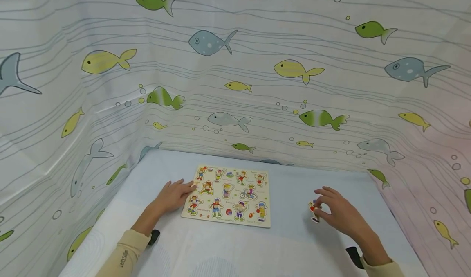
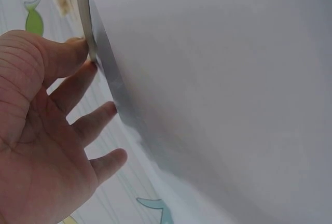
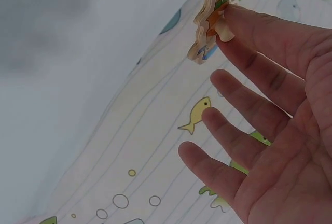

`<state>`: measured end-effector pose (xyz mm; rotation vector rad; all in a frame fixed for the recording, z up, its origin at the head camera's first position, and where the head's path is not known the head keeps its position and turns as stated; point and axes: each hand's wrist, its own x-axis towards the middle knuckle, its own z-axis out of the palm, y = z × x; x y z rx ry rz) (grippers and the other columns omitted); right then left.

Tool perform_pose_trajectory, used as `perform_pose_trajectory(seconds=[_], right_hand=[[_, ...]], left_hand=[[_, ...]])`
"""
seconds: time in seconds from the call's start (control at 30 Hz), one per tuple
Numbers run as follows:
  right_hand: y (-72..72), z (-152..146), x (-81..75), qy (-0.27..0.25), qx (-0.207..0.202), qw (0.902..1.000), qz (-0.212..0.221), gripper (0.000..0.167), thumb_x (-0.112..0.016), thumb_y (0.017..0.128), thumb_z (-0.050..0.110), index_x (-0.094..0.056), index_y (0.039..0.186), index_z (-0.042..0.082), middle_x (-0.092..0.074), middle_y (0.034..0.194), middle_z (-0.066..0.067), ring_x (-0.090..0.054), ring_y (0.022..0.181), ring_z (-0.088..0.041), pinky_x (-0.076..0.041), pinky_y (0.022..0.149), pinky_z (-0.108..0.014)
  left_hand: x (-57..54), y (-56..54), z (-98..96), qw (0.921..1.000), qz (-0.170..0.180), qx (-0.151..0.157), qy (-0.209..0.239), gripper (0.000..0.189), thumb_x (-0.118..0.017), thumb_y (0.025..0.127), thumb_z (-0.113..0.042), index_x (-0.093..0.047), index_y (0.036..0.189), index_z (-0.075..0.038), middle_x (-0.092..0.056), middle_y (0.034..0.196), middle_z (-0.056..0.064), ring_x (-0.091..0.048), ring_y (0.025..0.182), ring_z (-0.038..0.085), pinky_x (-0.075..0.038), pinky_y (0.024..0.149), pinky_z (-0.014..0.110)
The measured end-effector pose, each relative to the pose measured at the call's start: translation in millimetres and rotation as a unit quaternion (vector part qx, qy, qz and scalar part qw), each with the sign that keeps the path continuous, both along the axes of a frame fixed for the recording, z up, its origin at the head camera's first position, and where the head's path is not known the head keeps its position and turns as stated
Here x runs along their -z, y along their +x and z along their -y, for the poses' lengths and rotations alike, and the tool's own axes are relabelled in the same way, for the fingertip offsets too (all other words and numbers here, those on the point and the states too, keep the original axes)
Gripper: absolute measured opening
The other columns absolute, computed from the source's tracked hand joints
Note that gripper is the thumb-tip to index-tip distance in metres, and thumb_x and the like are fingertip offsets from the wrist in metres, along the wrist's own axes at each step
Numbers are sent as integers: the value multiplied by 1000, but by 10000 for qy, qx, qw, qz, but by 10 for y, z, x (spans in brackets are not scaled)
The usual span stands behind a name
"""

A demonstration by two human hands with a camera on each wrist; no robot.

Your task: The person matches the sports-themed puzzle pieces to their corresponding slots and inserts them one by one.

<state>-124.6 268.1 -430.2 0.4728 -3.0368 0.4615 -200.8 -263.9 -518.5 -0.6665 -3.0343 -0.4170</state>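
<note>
A wooden peg puzzle board with printed sports figures lies on the table. My left hand rests at its left edge with the fingers fairly straight. In the left wrist view, the thumb and index fingertip of the left hand touch the board's edge, while the other fingers are spread. To the right of the board, my right hand pinches a small figure-shaped puzzle piece between thumb and index finger. The right wrist view shows the piece held by its pale knob, the right hand's other fingers extended.
A pale blue and white cloth covers the table. Curtains printed with fish stand around its back and sides. Black wrist straps show at both cuffs.
</note>
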Motion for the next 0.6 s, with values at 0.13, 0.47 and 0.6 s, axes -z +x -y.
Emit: perform_pose_trajectory(seconds=[0.13, 0.47, 0.6], right_hand=[[-33, 63, -25, -72, -85, 9999, 1, 12, -81, 83, 19, -70, 80, 23, -61, 131, -15, -37, 135, -43, -36, 101, -66], [-119, 220, -9, -234, -400, 9989, -89, 11, -80, 84, 18, -70, 81, 24, -61, 132, -12, -39, 135, -39, -39, 102, -62], [-148, 279, -3, -208, -463, 9987, -90, 12, -80, 83, 18, -70, 81, 24, -61, 132, -12, -40, 135, -39, -38, 103, -60]], left_hand=[[-6, -6, 1, 10000, 19, -33, -8, 37, -61, 98, -20, -62, 135, -13, -55, 141, 11, -45, 130, 48, -24, 101, 75], [12, -10, 1, 10000, 68, -62, -14, 38, -61, 98, -20, -62, 136, -13, -54, 142, 11, -43, 131, 48, -23, 102, 75], [0, -6, 3, 9999, 94, -48, 17, 38, -60, 99, -20, -61, 136, -13, -53, 143, 11, -43, 131, 48, -23, 103, 74]])
